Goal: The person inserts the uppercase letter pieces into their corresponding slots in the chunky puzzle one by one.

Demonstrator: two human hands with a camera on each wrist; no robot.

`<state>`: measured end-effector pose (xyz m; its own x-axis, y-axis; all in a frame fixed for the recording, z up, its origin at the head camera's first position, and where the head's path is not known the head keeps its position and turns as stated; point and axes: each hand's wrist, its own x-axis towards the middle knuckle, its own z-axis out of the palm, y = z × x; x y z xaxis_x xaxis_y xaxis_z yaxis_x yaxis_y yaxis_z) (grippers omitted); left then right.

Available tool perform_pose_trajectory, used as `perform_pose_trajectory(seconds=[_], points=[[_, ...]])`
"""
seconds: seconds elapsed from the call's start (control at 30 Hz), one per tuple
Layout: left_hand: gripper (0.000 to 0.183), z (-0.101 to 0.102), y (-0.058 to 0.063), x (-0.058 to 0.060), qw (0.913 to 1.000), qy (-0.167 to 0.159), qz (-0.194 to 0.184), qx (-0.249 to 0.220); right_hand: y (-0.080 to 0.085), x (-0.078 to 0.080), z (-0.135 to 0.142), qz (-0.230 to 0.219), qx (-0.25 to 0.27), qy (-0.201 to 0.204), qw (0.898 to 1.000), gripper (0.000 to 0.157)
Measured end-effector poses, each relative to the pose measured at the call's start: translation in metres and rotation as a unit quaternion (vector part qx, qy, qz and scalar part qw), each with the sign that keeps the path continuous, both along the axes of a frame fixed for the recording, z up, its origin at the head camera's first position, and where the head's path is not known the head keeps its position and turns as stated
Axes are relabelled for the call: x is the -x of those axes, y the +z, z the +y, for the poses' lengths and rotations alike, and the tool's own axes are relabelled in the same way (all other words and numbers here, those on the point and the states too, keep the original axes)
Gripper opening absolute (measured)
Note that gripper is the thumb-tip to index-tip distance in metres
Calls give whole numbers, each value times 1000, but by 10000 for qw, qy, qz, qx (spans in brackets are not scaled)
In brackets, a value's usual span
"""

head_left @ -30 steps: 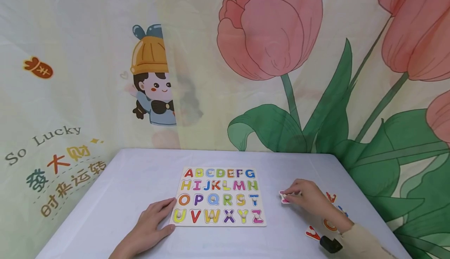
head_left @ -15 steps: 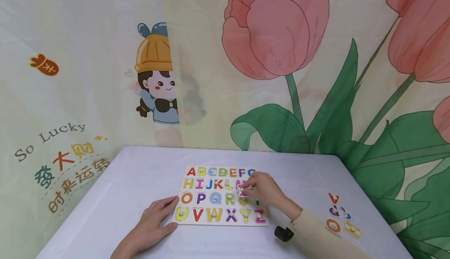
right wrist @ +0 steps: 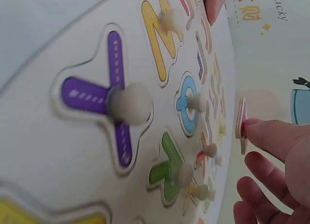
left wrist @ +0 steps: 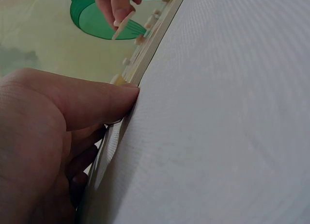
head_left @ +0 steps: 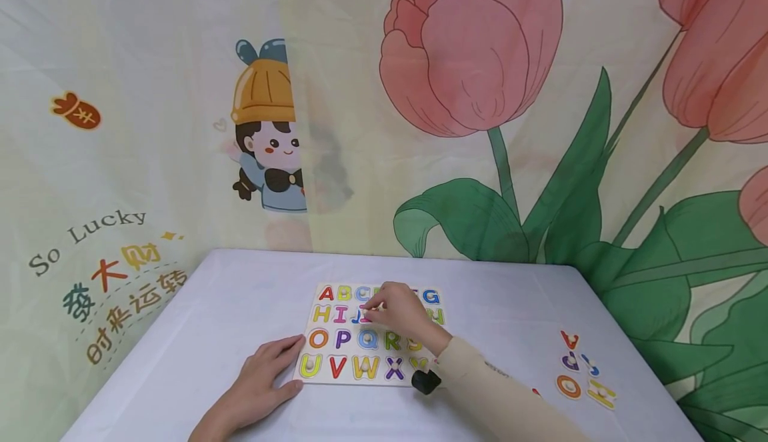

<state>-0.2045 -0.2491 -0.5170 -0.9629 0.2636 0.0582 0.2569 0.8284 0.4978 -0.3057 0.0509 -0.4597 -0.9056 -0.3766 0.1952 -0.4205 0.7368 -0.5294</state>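
Observation:
The white alphabet puzzle board (head_left: 336, 381) lies on the table with coloured letters in rows. At its left edge rests my left hand (head_left: 259, 377), fingers extended and thumb near the lower corner; the left wrist view shows the thumb (left wrist: 104, 100) touching the board's edge. My right hand (head_left: 399, 305) pinches a pink letter piece (head_left: 363, 315), which looks like an I, over the second row near J. Seen edge-on in the right wrist view, this piece (right wrist: 241, 127) is raised above the board. Several letters carry wooden knobs, such as the purple X (right wrist: 87, 95). The right hand and forearm cover parts of the upper rows.
Right of the board lie loose letter pieces: a red one (head_left: 570, 339), a purple one (head_left: 570, 361), a blue one (head_left: 591, 363), an orange O (head_left: 569, 386) and a yellow H (head_left: 601, 393). The sleeve mostly hides another red piece (head_left: 536, 393). A printed curtain (head_left: 348, 95) hangs behind the table.
My right hand has carried the pink piece leftward from beside the loose letters, across the board's right side, to near J. The left hand stays at the board's edge.

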Motion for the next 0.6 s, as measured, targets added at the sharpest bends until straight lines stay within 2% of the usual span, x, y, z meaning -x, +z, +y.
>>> perform_pose_trajectory(seconds=[0.17,0.3,0.43,0.6], points=[[78,0,0,-1,10000,38,-80,-13,-4,8,-20,-209,34,-126,9997,12],[77,0,0,-1,10000,-19,-4,-4,-7,13,-34,-380,16,-260,9989,11],[76,0,0,-1,9999,-92,139,22,-10,17,-44,-284,-51,-229,9993,10],[76,-1,-1,0,9999,-99,122,33,-14,20,-53,-245,22,-156,9996,10]])
